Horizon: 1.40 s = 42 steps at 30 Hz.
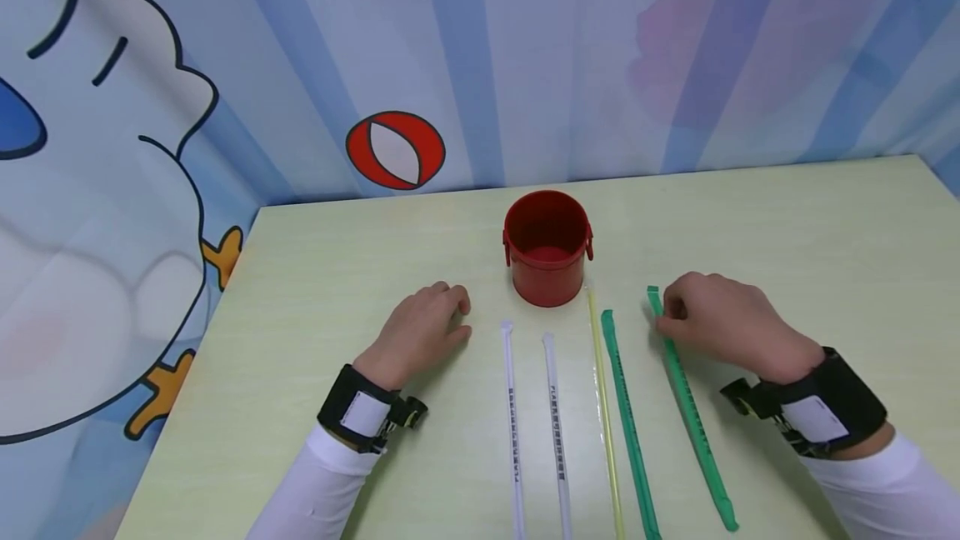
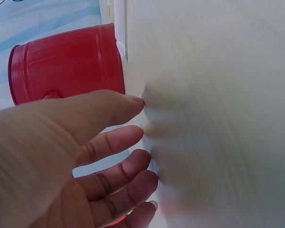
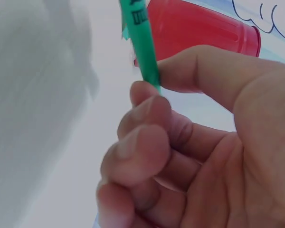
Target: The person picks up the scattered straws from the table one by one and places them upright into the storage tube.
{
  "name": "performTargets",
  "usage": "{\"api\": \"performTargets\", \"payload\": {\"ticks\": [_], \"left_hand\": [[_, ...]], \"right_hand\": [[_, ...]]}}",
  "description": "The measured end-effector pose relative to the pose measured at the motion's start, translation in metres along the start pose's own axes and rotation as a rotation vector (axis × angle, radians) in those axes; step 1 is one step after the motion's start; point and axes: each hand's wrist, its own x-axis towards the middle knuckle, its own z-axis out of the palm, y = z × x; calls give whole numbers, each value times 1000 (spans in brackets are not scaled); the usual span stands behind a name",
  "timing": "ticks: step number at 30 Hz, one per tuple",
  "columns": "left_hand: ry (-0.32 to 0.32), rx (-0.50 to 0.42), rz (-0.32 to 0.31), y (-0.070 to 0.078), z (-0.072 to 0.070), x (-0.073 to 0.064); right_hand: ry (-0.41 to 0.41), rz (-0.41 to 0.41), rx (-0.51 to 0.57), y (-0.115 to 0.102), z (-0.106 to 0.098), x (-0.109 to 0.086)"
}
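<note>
A person's right hand (image 1: pixel 720 319) pinches a green straw (image 1: pixel 686 398) between thumb and fingertips near its far end, a hold that seems chosen to steer so thin a thing; whether the straw is clear of the table (image 1: pixel 360 248), I cannot tell. The left hand (image 1: pixel 416 332) holds nothing, its fingers loosely bent and the thumb apart. Between the hands lie a second green straw (image 1: pixel 630 423), a yellow straw (image 1: pixel 604 407) and two white straws (image 1: pixel 557 432), spaced perhaps so each can be gripped singly. Just beyond, a red bucket (image 1: pixel 547 273) stands upright, apparently within both hands' reach. The pale table backs onto a striped blue backdrop (image 1: pixel 525 65) showing a cartoon figure (image 1: pixel 97 298) and a red-and-white ball (image 1: pixel 395 150).
</note>
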Motion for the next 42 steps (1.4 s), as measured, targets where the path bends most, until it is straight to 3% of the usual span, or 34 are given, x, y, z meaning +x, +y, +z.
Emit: {"api": "performTargets", "payload": {"ticks": [20, 42], "left_hand": [[0, -35, 0, -1, 3, 1], [13, -31, -2, -2, 3, 0]], "right_hand": [[157, -7, 6, -7, -12, 4], [407, -65, 0, -24, -53, 2]]}}
